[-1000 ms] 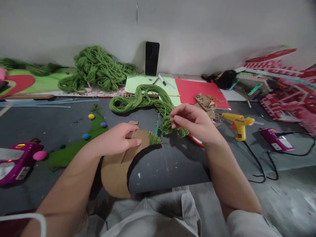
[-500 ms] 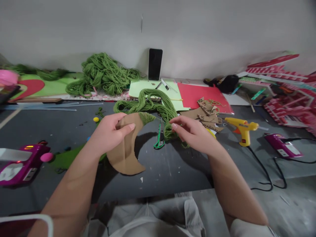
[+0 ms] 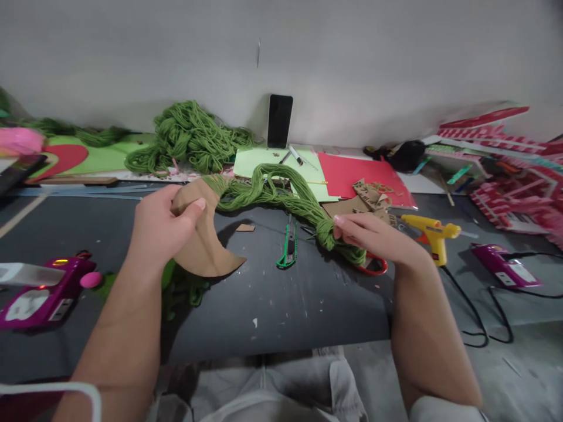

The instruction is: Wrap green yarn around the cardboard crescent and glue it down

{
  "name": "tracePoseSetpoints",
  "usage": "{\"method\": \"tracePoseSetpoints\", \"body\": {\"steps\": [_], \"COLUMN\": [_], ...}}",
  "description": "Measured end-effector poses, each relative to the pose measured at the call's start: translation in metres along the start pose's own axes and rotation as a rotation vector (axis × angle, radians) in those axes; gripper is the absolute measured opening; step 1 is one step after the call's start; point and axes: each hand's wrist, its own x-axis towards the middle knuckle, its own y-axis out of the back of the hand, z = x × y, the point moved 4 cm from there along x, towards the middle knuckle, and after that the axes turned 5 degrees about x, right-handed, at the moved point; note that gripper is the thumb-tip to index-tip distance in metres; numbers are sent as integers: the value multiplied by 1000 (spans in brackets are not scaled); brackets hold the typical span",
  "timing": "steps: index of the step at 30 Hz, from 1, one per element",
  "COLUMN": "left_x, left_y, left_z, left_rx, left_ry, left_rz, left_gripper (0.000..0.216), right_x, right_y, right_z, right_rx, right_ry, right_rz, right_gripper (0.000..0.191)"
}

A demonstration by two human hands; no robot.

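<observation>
My left hand [image 3: 160,225] grips a crescent-shaped piece of brown cardboard [image 3: 206,243], thumb on its face. Green yarn is wound around the crescent's upper tip. From beside that tip a loose skein of green yarn [image 3: 285,199] stretches across the table to the right. At its right end, my right hand [image 3: 373,234] has its fingers closed on the bunched yarn; exactly how many strands they hold is hidden. Between the hands lie a green utility knife [image 3: 289,245] and a small cardboard scrap [image 3: 245,227]. Red-handled scissors [image 3: 376,266] are partly under the yarn.
A yellow glue gun [image 3: 433,231] and a purple device [image 3: 505,266] lie right; another purple device [image 3: 48,293] stands left. Along the wall are a green yarn heap [image 3: 193,138], a phone [image 3: 280,121], red paper [image 3: 352,174] and cardboard scraps [image 3: 352,205].
My left hand has moved left with the cardboard crescent, whose wound tip has shifted left and up. My right hand has moved right, and the yarn's right end has shifted rightwards, uncovering the red scissors handle.
</observation>
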Motion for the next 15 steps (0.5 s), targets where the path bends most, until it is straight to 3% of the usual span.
{"method": "tracePoseSetpoints", "body": {"steps": [5, 12, 15], "left_x": [3, -1, -4], "left_y": [8, 7, 7], "left_z": [-6, 4, 10], "left_rx": [20, -143, -181], "left_ry": [47, -7, -65], "left_rz": [63, -51, -60], "left_gripper": [31, 29, 30], "right_x": [-7, 2, 8], "right_y": [21, 15, 11], "right_z": [12, 6, -3], "right_rx": [-82, -63, -125], "right_ry": [-23, 12, 102], "right_rz": [6, 66, 276], "right_gripper": [56, 57, 50]}}
